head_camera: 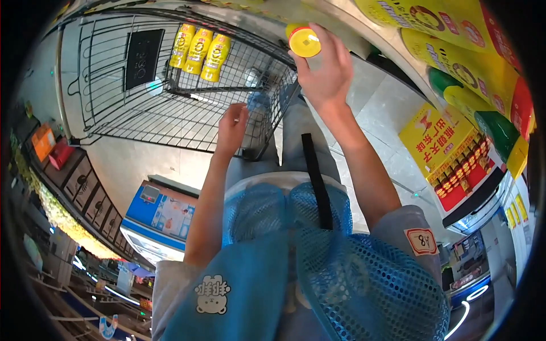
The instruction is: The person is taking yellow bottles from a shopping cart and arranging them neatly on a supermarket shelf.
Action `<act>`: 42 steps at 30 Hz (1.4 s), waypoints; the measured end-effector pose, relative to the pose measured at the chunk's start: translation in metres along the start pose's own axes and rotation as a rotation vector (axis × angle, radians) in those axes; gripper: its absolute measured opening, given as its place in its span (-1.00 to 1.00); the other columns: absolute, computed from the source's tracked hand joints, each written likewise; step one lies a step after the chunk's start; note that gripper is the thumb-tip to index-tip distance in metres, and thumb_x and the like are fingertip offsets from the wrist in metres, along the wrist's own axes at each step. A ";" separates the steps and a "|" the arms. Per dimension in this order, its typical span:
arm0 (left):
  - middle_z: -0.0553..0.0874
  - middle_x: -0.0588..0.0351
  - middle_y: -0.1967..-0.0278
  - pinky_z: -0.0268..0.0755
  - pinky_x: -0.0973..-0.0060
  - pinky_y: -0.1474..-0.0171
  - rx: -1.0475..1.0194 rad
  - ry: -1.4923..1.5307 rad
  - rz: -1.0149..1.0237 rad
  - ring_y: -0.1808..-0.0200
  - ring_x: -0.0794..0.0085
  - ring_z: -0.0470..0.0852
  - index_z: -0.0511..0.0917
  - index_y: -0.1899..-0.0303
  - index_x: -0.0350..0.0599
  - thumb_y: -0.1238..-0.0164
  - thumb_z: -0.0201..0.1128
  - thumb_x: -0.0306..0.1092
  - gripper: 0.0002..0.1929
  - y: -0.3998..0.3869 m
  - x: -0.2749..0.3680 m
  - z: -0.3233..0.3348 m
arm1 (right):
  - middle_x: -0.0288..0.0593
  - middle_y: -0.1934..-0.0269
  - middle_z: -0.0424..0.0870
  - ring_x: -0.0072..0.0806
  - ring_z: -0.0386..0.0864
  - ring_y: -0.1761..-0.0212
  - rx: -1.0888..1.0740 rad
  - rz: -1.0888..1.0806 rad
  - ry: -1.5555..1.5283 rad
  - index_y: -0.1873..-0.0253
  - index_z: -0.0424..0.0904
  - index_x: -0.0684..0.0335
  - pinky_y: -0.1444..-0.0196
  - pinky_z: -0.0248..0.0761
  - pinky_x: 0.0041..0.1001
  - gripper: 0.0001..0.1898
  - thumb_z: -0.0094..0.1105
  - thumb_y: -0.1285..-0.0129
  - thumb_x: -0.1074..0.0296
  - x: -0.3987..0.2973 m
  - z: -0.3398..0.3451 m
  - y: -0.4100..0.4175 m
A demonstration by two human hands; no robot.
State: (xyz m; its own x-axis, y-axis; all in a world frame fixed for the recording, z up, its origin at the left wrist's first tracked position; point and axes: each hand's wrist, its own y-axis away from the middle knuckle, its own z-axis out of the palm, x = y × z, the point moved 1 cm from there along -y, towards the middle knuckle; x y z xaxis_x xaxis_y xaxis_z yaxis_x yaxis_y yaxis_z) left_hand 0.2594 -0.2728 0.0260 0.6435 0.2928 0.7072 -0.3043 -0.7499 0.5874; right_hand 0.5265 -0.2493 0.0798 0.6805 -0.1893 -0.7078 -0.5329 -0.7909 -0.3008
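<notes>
My right hand (330, 70) grips a yellow round container (305, 43) with a red rim, one flat end facing the camera; the rest of its body is mostly hidden. It is held up beside the near right corner of a black wire shopping cart (140, 135). My left hand (232, 128) hangs with curled fingers over the cart's near side; nothing shows in it, and its fingertips are hidden. Three yellow bottles, the nearest a shaped plastic bottle (216, 57), stand side by side in the cart's raised compartment (200, 90).
Large yellow packs (465, 72) line a shelf edge at the upper right. Below them is a yellow display stand (439, 145) with rows of small jars. A blue-and-white case (160, 211) is at the left. Pale tiles (371, 98) cover the floor.
</notes>
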 end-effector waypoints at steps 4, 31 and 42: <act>0.63 -0.08 -0.07 0.49 0.39 0.00 0.090 0.043 0.015 -0.04 0.27 0.63 0.44 -0.22 -0.23 -0.40 0.29 -0.30 -0.56 -0.010 0.040 -0.007 | -0.07 0.04 0.65 -0.17 0.62 0.04 0.049 -0.049 -0.128 -0.12 0.58 0.24 -0.03 0.50 -0.37 -0.42 0.57 0.08 0.42 -0.047 -0.008 -0.001; 0.60 -0.24 -0.06 0.50 0.19 -0.10 0.272 -0.276 0.353 -0.06 -0.06 0.62 0.24 -0.33 -0.30 0.18 0.65 -0.06 0.03 0.003 0.089 -0.048 | -0.22 0.19 0.73 -0.63 0.64 0.20 -0.336 0.616 -0.948 0.01 0.62 0.39 0.13 0.51 -0.60 -0.52 0.55 -0.06 0.21 -0.062 0.032 0.010; 0.72 -0.16 0.15 0.59 0.14 0.14 0.266 -0.296 0.050 0.16 -0.07 0.72 0.28 -0.28 -0.10 0.08 0.57 0.00 -0.11 0.024 0.066 -0.051 | -0.18 0.16 0.72 -0.57 0.61 0.23 -0.664 0.520 -0.564 -0.06 0.64 0.36 0.15 0.46 -0.51 -0.48 0.31 -0.28 -0.04 -0.056 0.066 0.005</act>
State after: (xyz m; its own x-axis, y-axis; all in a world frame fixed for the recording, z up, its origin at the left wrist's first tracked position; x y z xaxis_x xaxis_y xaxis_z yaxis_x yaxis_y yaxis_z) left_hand 0.2594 -0.2412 0.1068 0.8192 0.0975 0.5652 -0.1728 -0.8977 0.4052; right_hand 0.4525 -0.2041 0.0755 0.0153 -0.4355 -0.9000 -0.1910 -0.8848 0.4249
